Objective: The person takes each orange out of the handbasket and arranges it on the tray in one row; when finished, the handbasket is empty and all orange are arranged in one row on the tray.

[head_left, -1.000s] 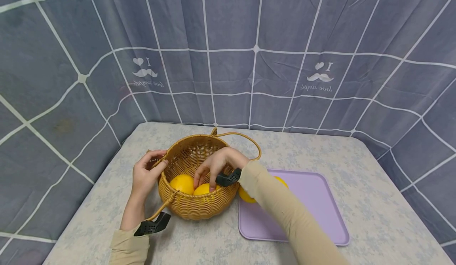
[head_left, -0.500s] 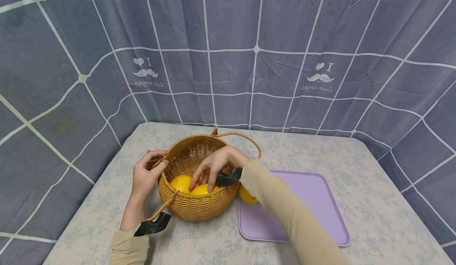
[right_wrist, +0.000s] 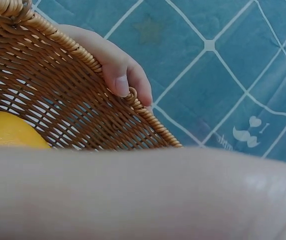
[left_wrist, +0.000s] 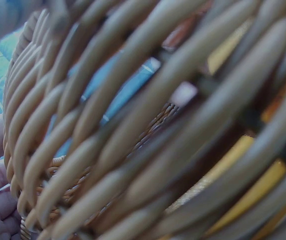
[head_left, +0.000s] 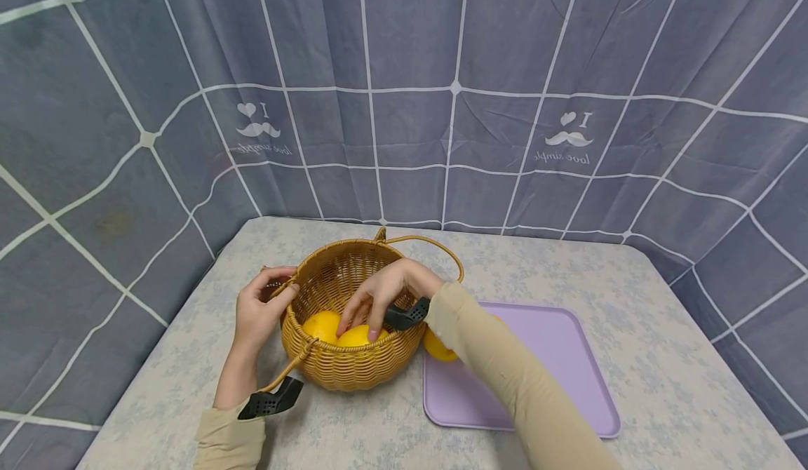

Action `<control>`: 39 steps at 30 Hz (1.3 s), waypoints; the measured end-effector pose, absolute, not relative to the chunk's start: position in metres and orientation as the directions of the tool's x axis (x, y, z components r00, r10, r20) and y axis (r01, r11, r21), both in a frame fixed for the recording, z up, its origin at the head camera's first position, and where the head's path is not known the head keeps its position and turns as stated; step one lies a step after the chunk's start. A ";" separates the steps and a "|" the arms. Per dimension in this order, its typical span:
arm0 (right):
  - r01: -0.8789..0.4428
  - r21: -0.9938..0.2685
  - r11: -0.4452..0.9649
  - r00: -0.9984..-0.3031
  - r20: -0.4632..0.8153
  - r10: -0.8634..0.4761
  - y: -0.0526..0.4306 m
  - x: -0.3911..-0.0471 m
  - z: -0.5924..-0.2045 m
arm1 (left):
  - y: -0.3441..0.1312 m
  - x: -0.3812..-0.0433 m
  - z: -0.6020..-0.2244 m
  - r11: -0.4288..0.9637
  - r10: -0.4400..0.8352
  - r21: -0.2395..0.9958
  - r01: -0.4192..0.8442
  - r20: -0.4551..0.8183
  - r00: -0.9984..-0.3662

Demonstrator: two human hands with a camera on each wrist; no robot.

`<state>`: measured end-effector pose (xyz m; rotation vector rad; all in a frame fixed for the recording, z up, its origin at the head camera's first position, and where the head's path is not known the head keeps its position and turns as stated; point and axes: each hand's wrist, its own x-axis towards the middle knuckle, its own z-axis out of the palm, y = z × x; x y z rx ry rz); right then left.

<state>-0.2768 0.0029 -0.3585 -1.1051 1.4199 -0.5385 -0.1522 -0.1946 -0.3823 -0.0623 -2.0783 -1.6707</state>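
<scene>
A round wicker basket (head_left: 353,370) stands left of the tray in the head view. My left hand (head_left: 259,307) grips its left rim, thumb over the edge; the right wrist view also shows this thumb (right_wrist: 121,86) on the rim. My right hand (head_left: 379,296) reaches inside, its fingers curled around a yellow citrus-like fruit (head_left: 355,336) near the front wall. A second yellow fruit (head_left: 320,325) lies to its left, next to the fingertips. The basket's weave (left_wrist: 133,130) fills the left wrist view. My forearm covers the right fingers in the right wrist view.
A lilac tray (head_left: 555,365) lies right of the basket, under my right forearm. Another yellow fruit (head_left: 437,347) on its left end is partly hidden by the sleeve. The basket's handles (head_left: 435,240) flop outward. A grey-blue checked curtain (head_left: 404,126) hangs behind the table.
The right hand's fingertips have shifted slightly left inside the basket, and the fruit under them has moved a little left too. The left hand and basket stay in place.
</scene>
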 end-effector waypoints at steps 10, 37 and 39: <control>-0.385 -0.830 0.403 0.127 -0.480 -0.868 0.003 -0.277 -0.356 | -0.195 -0.153 -0.382 0.255 -0.244 0.908 0.332 0.393 -0.887; -0.304 -0.898 0.319 0.119 -0.368 -0.922 0.005 -0.279 -0.358 | -0.195 -0.153 -0.383 0.255 -0.240 0.905 0.340 0.400 -0.884; -0.291 -0.911 0.291 0.085 -0.327 -0.941 0.005 -0.278 -0.358 | -0.195 -0.153 -0.382 0.261 -0.245 0.905 0.336 0.399 -0.884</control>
